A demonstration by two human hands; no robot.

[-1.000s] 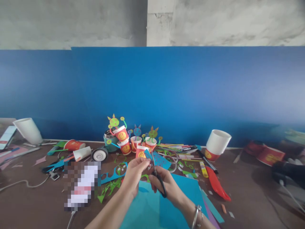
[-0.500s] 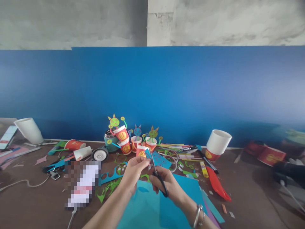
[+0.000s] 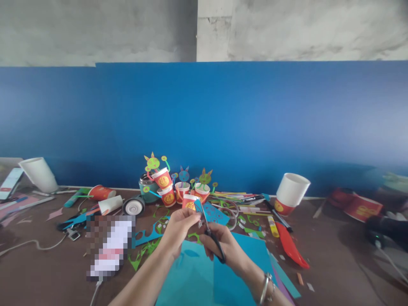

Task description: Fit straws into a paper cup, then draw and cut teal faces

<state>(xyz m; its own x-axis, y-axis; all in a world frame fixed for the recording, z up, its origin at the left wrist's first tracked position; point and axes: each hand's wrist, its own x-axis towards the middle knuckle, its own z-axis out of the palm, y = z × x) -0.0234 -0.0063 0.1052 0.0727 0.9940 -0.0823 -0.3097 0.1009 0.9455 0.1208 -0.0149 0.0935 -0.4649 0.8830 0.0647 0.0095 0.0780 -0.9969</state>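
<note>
My left hand [image 3: 182, 223] pinches a small blue paper piece [image 3: 198, 205] over the middle of the table. Black-handled scissors [image 3: 216, 245] are gripped in my right hand [image 3: 219, 241], their blades pointing up beside that piece. Whether the blades are fully closed cannot be made out. Beneath both hands lie blue paper sheets [image 3: 191, 276]. Just behind them is a blue sheet with drawn circles [image 3: 216, 213]. A red and white paper cup [image 3: 190, 201] stands partly hidden behind my fingers.
Paper cups with animal figures [image 3: 162, 179] stand by the blue partition [image 3: 204, 119]. Green scraps [image 3: 149, 250] and a blurred-out phone [image 3: 111, 248] lie left. Stacked white cups [image 3: 291, 191], a glue stick [image 3: 273, 226] and a red item [image 3: 290, 246] are at right.
Both hands stay nearly in place. The blue piece and the scissor blades have shifted very slightly.
</note>
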